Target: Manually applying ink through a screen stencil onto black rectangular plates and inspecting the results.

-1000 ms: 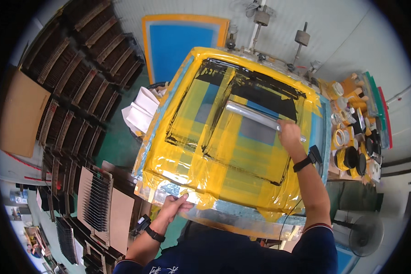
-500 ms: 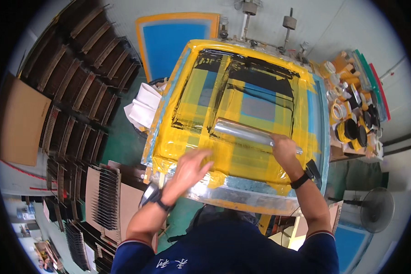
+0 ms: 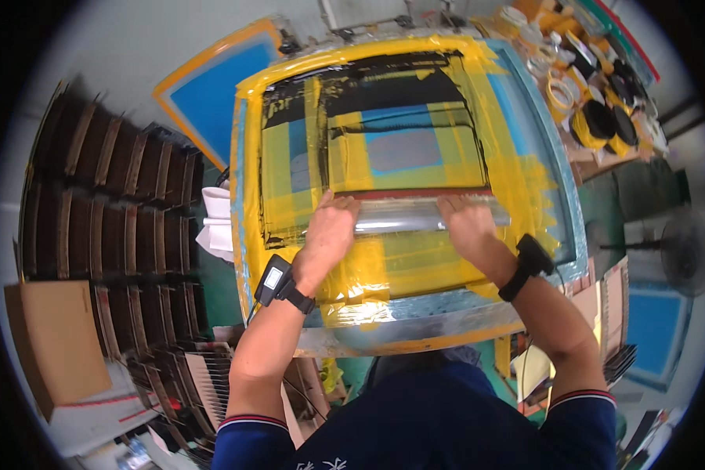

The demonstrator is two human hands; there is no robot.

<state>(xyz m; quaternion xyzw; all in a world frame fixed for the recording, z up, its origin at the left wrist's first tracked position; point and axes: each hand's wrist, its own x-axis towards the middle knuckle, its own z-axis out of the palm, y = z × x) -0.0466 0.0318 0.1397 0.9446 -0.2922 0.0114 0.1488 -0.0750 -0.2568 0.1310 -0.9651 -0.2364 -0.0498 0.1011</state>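
A squeegee with a silver metal handle and a dark red blade edge lies across the lower middle of a screen printing frame. My left hand grips its left end, fingers over the top. Near its right end my right hand is wrapped round the handle. Yellow tape covers the screen's borders and runs in strips over the mesh. Black ink lies in a band along the far side, with smears down the sides. A grey oval patch within blue shows in the middle of the mesh.
Tape rolls and jars crowd a side table at the far right. A blue screen with an orange frame leans on the wall behind. Dark racks fill the left, beside a cardboard sheet. A fan stands at right.
My left hand has moved from above the near tape onto the squeegee's left end. The squeegee now lies straighter across the screen, with both hands on it. My view has shifted.
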